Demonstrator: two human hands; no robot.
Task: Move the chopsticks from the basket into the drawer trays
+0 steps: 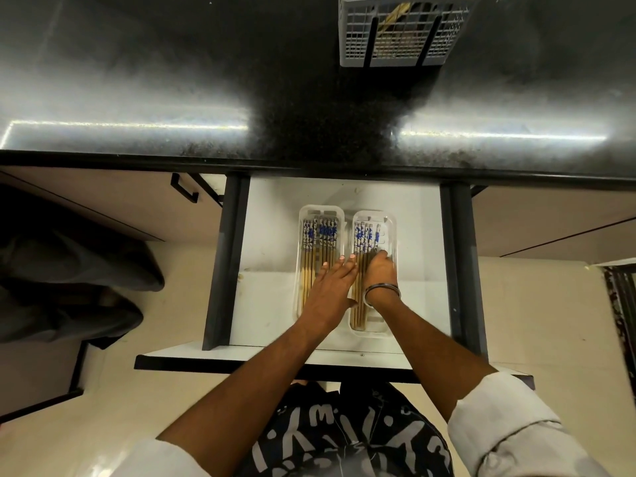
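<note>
From my head camera I look down into the open drawer (344,197), pulled out under the dark counter (309,108) so I can reach in. Two clear trays sit side by side in it, long ways, so the long sticks fit. The left tray (301,215) has a row of chopsticks (318,242) with the blue and white ends all pointing away from me. My left hand (330,287) lies flat with straight fingers, holding nothing, resting over the near part of that tray and the gap between the two, I think to keep the trays from sliding. The right tray (390,222) has more chopsticks (364,239) lined up the same way. My right hand (380,270), with a bracelet (382,290) on the wrist, is curled over the sticks there. It looks like I am pinching or nudging one into line, but my fingertips are hidden, so I cannot tell. Up on the counter the white basket (406,32) stands well apart from the drawer, and it seems to have a few sticks left inside.
</note>
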